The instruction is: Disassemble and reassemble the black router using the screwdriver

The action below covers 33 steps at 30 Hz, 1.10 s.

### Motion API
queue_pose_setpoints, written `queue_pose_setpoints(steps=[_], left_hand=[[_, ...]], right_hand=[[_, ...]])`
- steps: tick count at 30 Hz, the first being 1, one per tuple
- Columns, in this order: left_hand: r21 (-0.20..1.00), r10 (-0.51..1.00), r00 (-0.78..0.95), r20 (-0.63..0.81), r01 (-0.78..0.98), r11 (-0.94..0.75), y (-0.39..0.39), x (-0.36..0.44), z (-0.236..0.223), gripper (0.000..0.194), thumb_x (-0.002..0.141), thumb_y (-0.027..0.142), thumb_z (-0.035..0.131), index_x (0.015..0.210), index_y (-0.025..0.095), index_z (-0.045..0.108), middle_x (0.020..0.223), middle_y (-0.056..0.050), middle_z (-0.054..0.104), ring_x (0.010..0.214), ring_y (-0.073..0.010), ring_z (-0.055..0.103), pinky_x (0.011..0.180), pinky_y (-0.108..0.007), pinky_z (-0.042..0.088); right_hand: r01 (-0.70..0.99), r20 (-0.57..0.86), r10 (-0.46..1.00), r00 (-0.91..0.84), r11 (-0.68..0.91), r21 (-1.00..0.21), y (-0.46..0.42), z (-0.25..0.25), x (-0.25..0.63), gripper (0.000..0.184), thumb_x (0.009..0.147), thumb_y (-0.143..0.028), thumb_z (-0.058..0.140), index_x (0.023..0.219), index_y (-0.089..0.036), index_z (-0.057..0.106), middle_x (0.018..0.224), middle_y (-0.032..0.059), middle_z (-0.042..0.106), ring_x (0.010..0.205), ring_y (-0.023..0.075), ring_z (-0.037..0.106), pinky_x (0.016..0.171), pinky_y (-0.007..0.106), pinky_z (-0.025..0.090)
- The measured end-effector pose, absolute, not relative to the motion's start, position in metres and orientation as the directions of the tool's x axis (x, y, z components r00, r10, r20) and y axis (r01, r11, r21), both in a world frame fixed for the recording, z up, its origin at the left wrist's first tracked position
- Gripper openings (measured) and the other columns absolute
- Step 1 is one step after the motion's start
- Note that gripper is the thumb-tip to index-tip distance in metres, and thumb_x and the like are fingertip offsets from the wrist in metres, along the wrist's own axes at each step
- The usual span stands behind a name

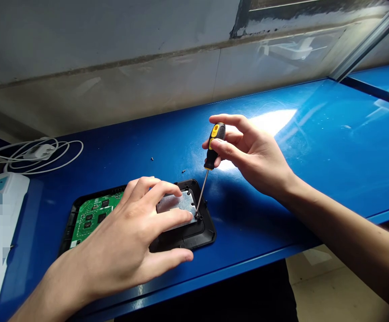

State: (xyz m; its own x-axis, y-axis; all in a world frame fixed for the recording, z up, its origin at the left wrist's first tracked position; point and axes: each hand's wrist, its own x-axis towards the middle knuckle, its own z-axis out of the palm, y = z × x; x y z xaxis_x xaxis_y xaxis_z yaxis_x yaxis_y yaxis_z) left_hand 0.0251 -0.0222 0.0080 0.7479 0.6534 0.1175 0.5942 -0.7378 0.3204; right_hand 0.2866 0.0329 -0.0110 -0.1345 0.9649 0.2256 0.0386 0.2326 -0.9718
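A black plastic casing lies on the blue table, holding a green circuit board at its left and a silver metal plate at its right. My left hand rests over the casing with its fingers spread, the index fingertip on the plate near its right corner. In my right hand is a black and yellow screwdriver, tilted, its handle between thumb and fingers. The screwdriver's tip meets a screw spot at the plate's right corner. Part of the board and plate is hidden under my left hand.
Two small screws lie on the blue table behind the casing. At the left sit a white device and a coiled white cable with a plug. A grey wall borders the table's back.
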Motion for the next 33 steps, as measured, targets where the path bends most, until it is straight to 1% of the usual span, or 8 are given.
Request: queue_pose_setpoints(steps=[2, 4, 9, 14, 19, 24, 28, 33], left_hand=[[0.320, 0.651, 0.749, 0.122, 0.592, -0.740, -0.0223, 0.0253, 0.0077, 0.030, 0.091, 0.042, 0.077, 0.119, 0.036, 0.074, 0.132, -0.005, 0.061, 0.123, -0.0325, 0.049, 0.102, -0.049, 0.048], [0.319, 0.649, 0.750, 0.128, 0.588, -0.743, -0.0225, 0.0254, 0.0076, 0.030, 0.091, 0.043, 0.077, 0.119, 0.036, 0.074, 0.131, -0.005, 0.062, 0.123, -0.0322, 0.049, 0.101, -0.048, 0.047], [0.324, 0.640, 0.756, 0.138, 0.576, -0.751, -0.0224, 0.0259, 0.0082, 0.030, 0.091, 0.041, 0.077, 0.120, 0.035, 0.073, 0.130, -0.004, 0.062, 0.122, -0.0317, 0.049, 0.102, -0.048, 0.046], [0.315, 0.608, 0.778, 0.159, 0.544, -0.778, -0.0230, 0.0257, 0.0089, 0.030, 0.092, 0.038, 0.076, 0.121, 0.033, 0.073, 0.128, -0.005, 0.064, 0.120, -0.0311, 0.050, 0.104, -0.048, 0.045], [0.319, 0.604, 0.776, 0.184, 0.534, -0.783, -0.0244, 0.0269, 0.0090, 0.031, 0.093, 0.033, 0.075, 0.124, 0.033, 0.072, 0.124, -0.005, 0.065, 0.117, -0.0296, 0.051, 0.106, -0.047, 0.042], [0.299, 0.579, 0.794, 0.186, 0.516, -0.803, -0.0225, 0.0275, 0.0081, 0.028, 0.095, 0.032, 0.073, 0.123, 0.030, 0.072, 0.120, -0.006, 0.066, 0.116, -0.0291, 0.051, 0.104, -0.046, 0.041], [0.303, 0.558, 0.800, 0.221, 0.488, -0.819, -0.0211, 0.0269, 0.0070, 0.021, 0.098, 0.034, 0.070, 0.118, 0.028, 0.073, 0.117, -0.005, 0.066, 0.112, -0.0279, 0.053, 0.103, -0.046, 0.041], [0.263, 0.527, 0.819, 0.227, 0.469, -0.843, -0.0205, 0.0278, 0.0050, 0.021, 0.101, 0.036, 0.067, 0.118, 0.026, 0.072, 0.112, -0.006, 0.067, 0.109, -0.0288, 0.053, 0.097, -0.047, 0.043]], right_hand=[[0.039, 0.230, 0.964, -0.137, 0.237, -0.971, 0.0335, -0.0113, 0.2869, 0.037, 0.092, -0.032, 0.074, 0.126, -0.027, 0.060, 0.093, 0.0005, 0.073, 0.093, 0.0208, 0.077, 0.067, 0.032, 0.065], [0.038, 0.230, 0.963, -0.138, 0.237, -0.971, 0.0339, -0.0117, 0.2870, 0.037, 0.092, -0.032, 0.075, 0.125, -0.027, 0.060, 0.093, 0.0008, 0.073, 0.096, 0.0217, 0.077, 0.067, 0.032, 0.065], [0.027, 0.233, 0.963, -0.137, 0.239, -0.971, 0.0337, -0.0124, 0.2862, 0.037, 0.092, -0.032, 0.075, 0.126, -0.027, 0.060, 0.093, 0.0004, 0.074, 0.086, 0.0190, 0.077, 0.067, 0.032, 0.065], [0.028, 0.235, 0.964, -0.124, 0.240, -0.970, 0.0327, -0.0119, 0.2856, 0.039, 0.090, -0.032, 0.077, 0.125, -0.027, 0.061, 0.092, 0.0003, 0.074, 0.092, 0.0205, 0.078, 0.066, 0.031, 0.065], [0.014, 0.244, 0.960, -0.135, 0.248, -0.969, 0.0323, -0.0115, 0.2859, 0.045, 0.087, -0.038, 0.081, 0.125, -0.026, 0.060, 0.091, 0.0003, 0.075, 0.086, 0.0186, 0.077, 0.066, 0.030, 0.065], [0.007, 0.254, 0.957, -0.139, 0.257, -0.966, 0.0328, -0.0122, 0.2861, 0.047, 0.087, -0.042, 0.081, 0.125, -0.026, 0.060, 0.092, 0.0005, 0.074, 0.095, 0.0206, 0.077, 0.066, 0.030, 0.065], [0.008, 0.258, 0.956, -0.143, 0.262, -0.965, 0.0328, -0.0126, 0.2864, 0.047, 0.087, -0.042, 0.081, 0.125, -0.026, 0.060, 0.092, 0.0006, 0.074, 0.092, 0.0211, 0.077, 0.066, 0.032, 0.065], [0.014, 0.273, 0.952, -0.141, 0.277, -0.961, 0.0335, -0.0143, 0.2858, 0.043, 0.088, -0.038, 0.080, 0.125, -0.026, 0.060, 0.091, 0.0009, 0.074, 0.090, 0.0208, 0.076, 0.066, 0.032, 0.065]])
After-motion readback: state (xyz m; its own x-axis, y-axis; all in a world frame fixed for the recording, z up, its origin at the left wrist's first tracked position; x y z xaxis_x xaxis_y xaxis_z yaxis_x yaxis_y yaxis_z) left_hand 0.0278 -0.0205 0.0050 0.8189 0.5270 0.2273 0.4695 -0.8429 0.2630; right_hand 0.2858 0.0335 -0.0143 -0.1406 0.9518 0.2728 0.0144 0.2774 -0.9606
